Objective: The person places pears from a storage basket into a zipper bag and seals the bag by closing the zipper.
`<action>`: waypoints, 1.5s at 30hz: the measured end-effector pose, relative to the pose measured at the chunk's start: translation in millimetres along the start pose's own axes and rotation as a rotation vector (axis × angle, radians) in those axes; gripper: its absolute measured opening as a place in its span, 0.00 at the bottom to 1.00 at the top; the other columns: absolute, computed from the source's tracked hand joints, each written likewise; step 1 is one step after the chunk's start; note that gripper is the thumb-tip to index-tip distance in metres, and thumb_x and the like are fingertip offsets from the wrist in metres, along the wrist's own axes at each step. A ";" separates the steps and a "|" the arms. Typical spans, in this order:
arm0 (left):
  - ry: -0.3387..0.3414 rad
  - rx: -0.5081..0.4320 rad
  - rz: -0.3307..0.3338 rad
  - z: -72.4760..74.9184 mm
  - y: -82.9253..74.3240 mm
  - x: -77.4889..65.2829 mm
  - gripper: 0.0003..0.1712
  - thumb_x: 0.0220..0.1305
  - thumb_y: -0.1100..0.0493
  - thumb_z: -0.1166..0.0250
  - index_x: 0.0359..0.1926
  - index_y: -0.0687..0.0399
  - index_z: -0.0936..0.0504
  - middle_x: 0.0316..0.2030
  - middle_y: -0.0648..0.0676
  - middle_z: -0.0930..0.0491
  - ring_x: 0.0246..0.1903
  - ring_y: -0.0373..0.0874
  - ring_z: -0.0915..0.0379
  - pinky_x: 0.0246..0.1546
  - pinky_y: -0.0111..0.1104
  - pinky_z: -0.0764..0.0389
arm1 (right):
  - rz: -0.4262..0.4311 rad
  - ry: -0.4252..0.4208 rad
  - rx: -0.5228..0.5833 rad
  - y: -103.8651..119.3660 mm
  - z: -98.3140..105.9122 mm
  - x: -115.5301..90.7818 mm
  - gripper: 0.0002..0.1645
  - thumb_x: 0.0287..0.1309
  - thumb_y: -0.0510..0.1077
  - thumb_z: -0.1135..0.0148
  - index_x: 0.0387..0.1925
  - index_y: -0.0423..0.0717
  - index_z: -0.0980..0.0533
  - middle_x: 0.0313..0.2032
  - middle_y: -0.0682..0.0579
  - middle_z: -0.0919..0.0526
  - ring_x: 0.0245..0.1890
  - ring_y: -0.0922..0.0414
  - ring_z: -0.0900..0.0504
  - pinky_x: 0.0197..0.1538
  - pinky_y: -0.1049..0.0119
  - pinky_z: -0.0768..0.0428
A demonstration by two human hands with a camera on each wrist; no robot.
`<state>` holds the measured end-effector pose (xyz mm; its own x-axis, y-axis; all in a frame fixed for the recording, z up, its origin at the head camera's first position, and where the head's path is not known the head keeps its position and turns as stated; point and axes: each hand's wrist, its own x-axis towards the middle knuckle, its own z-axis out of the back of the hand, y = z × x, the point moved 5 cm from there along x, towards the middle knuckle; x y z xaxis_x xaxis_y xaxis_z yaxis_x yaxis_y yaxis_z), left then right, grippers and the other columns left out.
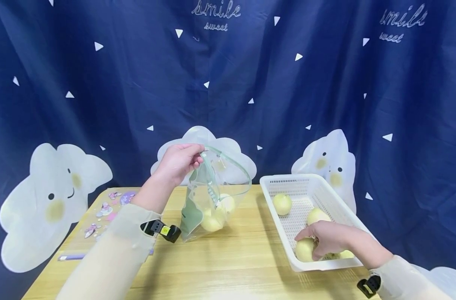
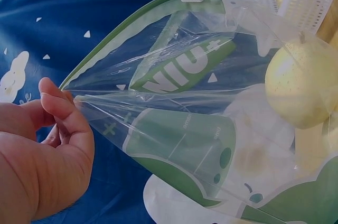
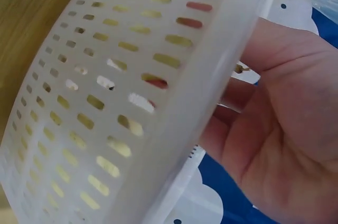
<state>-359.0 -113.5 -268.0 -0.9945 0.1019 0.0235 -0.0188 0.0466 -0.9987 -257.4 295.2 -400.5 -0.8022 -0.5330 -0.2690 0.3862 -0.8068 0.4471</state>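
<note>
My left hand (image 1: pixel 180 160) pinches the top corner of a clear zip bag (image 2: pixel 179 92) with green print and holds its mouth open above the table. Round yellow-green pears (image 1: pixel 213 218) lie at the bottom of the bag; one pear (image 2: pixel 301 84) shows large through the plastic in the left wrist view. On the right, my right hand (image 1: pixel 325 237) reaches into a white plastic basket (image 1: pixel 265 185), fingers and thumb curled round a pear (image 1: pixel 305 250) near the front. In the right wrist view the basket wall (image 3: pixel 174 108) hides the fingertips of that hand.
Other pears sit in the basket, one pear (image 1: pixel 282 204) at the back left and another pear (image 1: pixel 317 216) nearer the middle. A flat printed pouch (image 1: pixel 100 212) lies at the table's left. Behind the wooden table (image 1: pixel 246 254) hangs a dark blue curtain (image 1: pixel 228 83).
</note>
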 end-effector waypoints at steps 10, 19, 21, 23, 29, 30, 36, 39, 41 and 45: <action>-0.012 -0.015 0.003 -0.6 1.0 -0.1 0.12 0.80 0.61 0.38 0.52 0.66 0.15 0.22 0.45 0.20 0.24 0.33 0.26 0.29 0.18 0.22 | 0.203 -0.420 -0.236 15.1 35.2 5.5 0.36 0.56 0.43 0.16 0.66 0.41 0.17 0.57 0.43 0.10 0.52 0.49 0.11 0.52 0.55 0.10; -0.006 -0.012 0.003 -0.2 0.6 -0.9 0.12 0.80 0.60 0.38 0.52 0.66 0.15 0.23 0.45 0.20 0.24 0.33 0.26 0.29 0.18 0.22 | 0.332 -0.908 -0.304 47.5 77.9 19.4 0.40 0.52 0.35 0.15 0.68 0.42 0.19 0.61 0.39 0.13 0.60 0.37 0.13 0.60 0.40 0.15; -0.006 -0.008 0.001 0.2 0.8 -1.3 0.13 0.80 0.60 0.38 0.53 0.66 0.15 0.23 0.45 0.20 0.25 0.33 0.26 0.30 0.18 0.22 | 0.344 -0.970 -0.289 57.4 82.9 23.0 0.41 0.53 0.34 0.15 0.69 0.44 0.19 0.63 0.40 0.13 0.63 0.37 0.14 0.64 0.46 0.15; -0.004 -0.009 0.000 0.3 1.3 -1.8 0.13 0.80 0.60 0.37 0.53 0.66 0.15 0.23 0.45 0.20 0.25 0.33 0.26 0.30 0.18 0.22 | 0.373 -1.024 -0.269 67.6 86.7 26.9 0.42 0.52 0.33 0.15 0.70 0.45 0.19 0.64 0.40 0.15 0.65 0.37 0.14 0.68 0.58 0.16; -0.010 -0.011 0.003 -0.3 2.8 -1.5 0.12 0.80 0.60 0.37 0.52 0.66 0.15 0.23 0.45 0.20 0.25 0.33 0.26 0.29 0.18 0.22 | 0.513 -1.131 -0.248 97.7 94.3 37.4 0.42 0.48 0.26 0.16 0.67 0.43 0.18 0.67 0.35 0.17 0.66 0.34 0.16 0.76 0.82 0.35; -0.011 -0.007 0.003 -0.6 2.7 -1.4 0.12 0.80 0.59 0.37 0.52 0.66 0.15 0.23 0.45 0.20 0.25 0.33 0.26 0.29 0.18 0.22 | 0.538 -1.140 -0.259 103.7 95.4 38.5 0.42 0.48 0.25 0.17 0.67 0.42 0.18 0.67 0.34 0.18 0.66 0.33 0.16 0.76 0.77 0.31; -0.005 -0.005 0.003 0.4 1.7 -2.9 0.14 0.80 0.59 0.37 0.54 0.68 0.15 0.22 0.45 0.19 0.25 0.34 0.26 0.30 0.18 0.22 | 0.644 -1.145 -0.332 138.7 100.4 45.8 0.40 0.48 0.22 0.18 0.65 0.42 0.17 0.68 0.31 0.19 0.66 0.32 0.17 0.64 0.46 0.15; -0.003 -0.001 0.000 1.5 1.6 -2.7 0.13 0.80 0.59 0.37 0.53 0.66 0.14 0.23 0.45 0.19 0.25 0.34 0.26 0.30 0.18 0.21 | 0.681 -1.133 -0.356 153.3 100.5 50.1 0.39 0.50 0.23 0.19 0.64 0.42 0.16 0.68 0.30 0.20 0.66 0.31 0.18 0.65 0.42 0.16; 0.001 -0.002 0.000 1.8 2.0 -2.5 0.13 0.80 0.59 0.37 0.52 0.66 0.14 0.23 0.45 0.19 0.25 0.34 0.26 0.30 0.18 0.21 | 0.706 -1.127 -0.375 161.6 99.5 53.1 0.37 0.51 0.23 0.20 0.64 0.43 0.16 0.68 0.30 0.20 0.66 0.31 0.18 0.66 0.41 0.17; 0.003 0.002 0.003 1.3 3.0 -2.3 0.16 0.81 0.59 0.37 0.55 0.69 0.15 0.23 0.45 0.19 0.25 0.34 0.26 0.31 0.18 0.21 | 0.749 -1.110 -0.417 175.1 96.2 59.3 0.37 0.53 0.24 0.22 0.64 0.45 0.16 0.69 0.31 0.20 0.68 0.33 0.19 0.68 0.42 0.17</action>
<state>-356.8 -114.9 -271.0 -0.9943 0.1050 0.0208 -0.0163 0.0443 -0.9989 -281.1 146.8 -256.1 -0.2096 -0.5463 0.8109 0.8248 -0.5442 -0.1534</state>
